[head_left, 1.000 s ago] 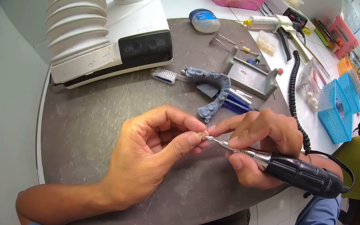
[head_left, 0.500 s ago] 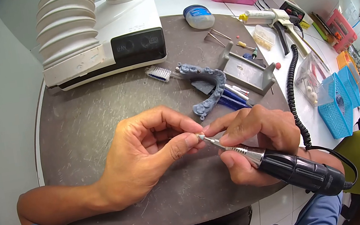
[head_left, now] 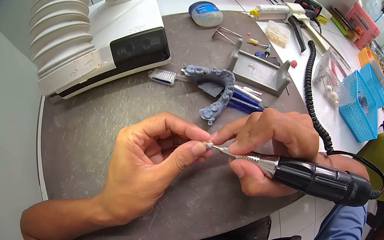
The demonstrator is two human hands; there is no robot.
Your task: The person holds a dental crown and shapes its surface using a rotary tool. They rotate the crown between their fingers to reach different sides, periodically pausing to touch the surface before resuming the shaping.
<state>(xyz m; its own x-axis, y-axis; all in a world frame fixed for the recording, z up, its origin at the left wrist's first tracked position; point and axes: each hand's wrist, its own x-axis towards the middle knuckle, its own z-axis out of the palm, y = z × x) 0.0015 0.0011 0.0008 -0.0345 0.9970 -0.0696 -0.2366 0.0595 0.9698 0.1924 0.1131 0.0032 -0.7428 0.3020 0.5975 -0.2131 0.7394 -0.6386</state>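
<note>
My left hand (head_left: 146, 165) pinches a small dental crown (head_left: 207, 143) between thumb and fingertips, most of it hidden. In my right hand (head_left: 275, 139) is a black and silver dental handpiece (head_left: 306, 174), its thin tip pointing left and meeting the crown, with a pale bluish bit at the end. The right fingertips reach close to the left ones. Just beyond both hands lies a grey horseshoe-shaped dental model (head_left: 228, 89), resting partly over blue and white pens or tools (head_left: 247, 97). A white-bristled brush (head_left: 163, 77) lies to its left.
A white extraction unit (head_left: 135, 33) with a ribbed hose (head_left: 60, 35) stands at the back left. Behind the model is a grey metal stand (head_left: 259, 71). The coiled handpiece cord (head_left: 312, 96) runs down the right side, near blue baskets (head_left: 357, 109) and a dispensing gun (head_left: 293, 12).
The view has shifted slightly, so the bench items sit a little further left and up. Both hands keep their grip, with the handpiece tip still at the crown.
</note>
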